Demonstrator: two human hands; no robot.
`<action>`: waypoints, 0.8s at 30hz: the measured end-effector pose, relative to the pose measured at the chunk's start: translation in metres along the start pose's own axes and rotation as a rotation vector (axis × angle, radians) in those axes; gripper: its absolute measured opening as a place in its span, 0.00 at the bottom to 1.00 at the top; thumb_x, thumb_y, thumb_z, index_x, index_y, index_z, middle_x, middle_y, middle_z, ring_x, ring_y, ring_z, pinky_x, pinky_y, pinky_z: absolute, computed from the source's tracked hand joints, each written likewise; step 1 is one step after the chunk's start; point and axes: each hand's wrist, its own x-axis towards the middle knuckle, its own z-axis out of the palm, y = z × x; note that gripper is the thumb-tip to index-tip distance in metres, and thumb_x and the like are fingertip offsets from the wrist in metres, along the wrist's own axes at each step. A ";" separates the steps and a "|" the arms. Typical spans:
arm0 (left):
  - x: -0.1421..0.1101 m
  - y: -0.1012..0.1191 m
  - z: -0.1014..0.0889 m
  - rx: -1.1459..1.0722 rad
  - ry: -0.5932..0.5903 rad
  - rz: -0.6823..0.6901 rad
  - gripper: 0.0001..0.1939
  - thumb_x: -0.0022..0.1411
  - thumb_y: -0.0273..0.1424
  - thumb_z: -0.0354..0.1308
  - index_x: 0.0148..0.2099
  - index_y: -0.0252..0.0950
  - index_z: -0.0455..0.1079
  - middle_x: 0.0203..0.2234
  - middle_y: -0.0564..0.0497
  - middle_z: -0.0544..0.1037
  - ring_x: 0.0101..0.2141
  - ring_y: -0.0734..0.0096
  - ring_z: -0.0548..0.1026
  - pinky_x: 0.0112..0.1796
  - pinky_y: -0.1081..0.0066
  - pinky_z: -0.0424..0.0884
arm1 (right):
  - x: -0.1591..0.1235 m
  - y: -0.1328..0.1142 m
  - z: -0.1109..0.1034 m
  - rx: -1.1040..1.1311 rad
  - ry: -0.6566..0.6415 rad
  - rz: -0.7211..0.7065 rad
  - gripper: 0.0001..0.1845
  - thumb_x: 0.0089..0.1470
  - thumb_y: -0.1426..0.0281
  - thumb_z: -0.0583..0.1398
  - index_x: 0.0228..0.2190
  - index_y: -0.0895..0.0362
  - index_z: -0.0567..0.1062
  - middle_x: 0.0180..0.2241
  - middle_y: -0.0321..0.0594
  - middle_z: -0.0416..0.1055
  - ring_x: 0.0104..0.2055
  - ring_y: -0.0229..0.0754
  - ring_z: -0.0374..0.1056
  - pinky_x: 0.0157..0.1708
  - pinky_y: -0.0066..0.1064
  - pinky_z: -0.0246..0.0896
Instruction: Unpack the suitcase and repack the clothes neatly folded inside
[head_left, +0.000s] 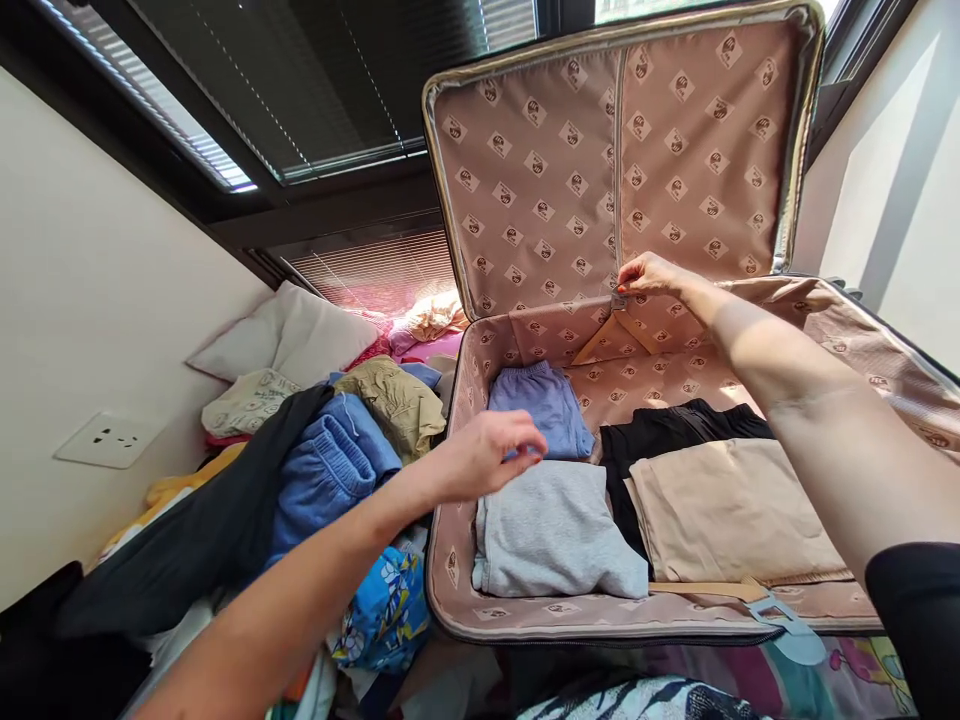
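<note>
An open suitcase with a pinkish-brown patterned lining lies in front of me, its lid raised at the back. My right hand reaches across to the back wall, its fingertips pinched on the buckle of a tan elastic strap. Over the left side, my left hand hovers with loosely bent fingers, thumb apart, holding nothing. Below it is a folded grey garment; just behind are folded blue shorts. Folded beige trousers rest partly on a black garment, under my right arm.
A front strap with a pale plastic clip hangs over the suitcase's front edge. Left of the case, clothes are heaped, including a blue garment and a khaki one. White pillows lie by the wall with a socket.
</note>
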 end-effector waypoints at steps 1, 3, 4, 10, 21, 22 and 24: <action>0.020 -0.010 -0.001 -0.042 0.000 -0.006 0.06 0.70 0.24 0.62 0.43 0.34 0.81 0.36 0.48 0.83 0.36 0.72 0.81 0.40 0.76 0.73 | 0.000 0.000 -0.002 -0.026 -0.009 -0.004 0.14 0.45 0.71 0.77 0.24 0.59 0.78 0.20 0.35 0.69 0.27 0.37 0.68 0.30 0.27 0.65; 0.064 -0.031 0.001 -0.118 0.034 -0.078 0.06 0.68 0.23 0.63 0.41 0.32 0.82 0.33 0.49 0.84 0.33 0.73 0.80 0.38 0.76 0.72 | 0.000 0.000 -0.003 -0.044 -0.015 -0.018 0.14 0.47 0.70 0.76 0.24 0.59 0.77 0.21 0.35 0.69 0.28 0.37 0.68 0.31 0.27 0.65; 0.088 -0.042 0.003 -0.134 0.074 -0.137 0.06 0.67 0.22 0.63 0.41 0.30 0.82 0.31 0.49 0.84 0.32 0.73 0.79 0.38 0.75 0.72 | 0.000 0.000 -0.002 -0.031 -0.004 -0.029 0.14 0.47 0.70 0.76 0.24 0.59 0.77 0.21 0.35 0.70 0.28 0.37 0.68 0.31 0.27 0.65; 0.234 -0.085 0.026 0.083 0.322 -0.451 0.09 0.70 0.22 0.62 0.46 0.28 0.83 0.39 0.42 0.85 0.43 0.63 0.82 0.51 0.66 0.73 | 0.004 0.006 0.000 -0.059 -0.030 -0.081 0.11 0.49 0.69 0.72 0.25 0.58 0.75 0.20 0.32 0.67 0.25 0.35 0.62 0.28 0.26 0.59; 0.297 -0.109 0.077 0.207 0.348 -0.483 0.19 0.70 0.22 0.59 0.60 0.43 0.76 0.57 0.45 0.81 0.58 0.53 0.76 0.61 0.56 0.68 | 0.013 0.031 -0.006 0.049 -0.206 -0.126 0.12 0.50 0.64 0.72 0.26 0.58 0.77 0.21 0.31 0.68 0.26 0.33 0.59 0.31 0.27 0.57; 0.295 -0.109 0.076 0.209 0.343 -0.473 0.23 0.70 0.22 0.60 0.63 0.43 0.73 0.58 0.45 0.80 0.59 0.53 0.76 0.61 0.56 0.67 | 0.011 0.029 -0.007 0.051 -0.203 -0.123 0.12 0.49 0.64 0.72 0.27 0.58 0.78 0.21 0.31 0.68 0.26 0.34 0.60 0.31 0.27 0.58; 0.293 -0.109 0.071 0.212 0.318 -0.455 0.27 0.69 0.21 0.60 0.67 0.43 0.69 0.60 0.44 0.79 0.59 0.52 0.75 0.61 0.56 0.68 | 0.003 0.024 -0.010 0.059 -0.145 -0.127 0.11 0.48 0.64 0.74 0.28 0.58 0.81 0.21 0.32 0.69 0.29 0.38 0.64 0.32 0.29 0.61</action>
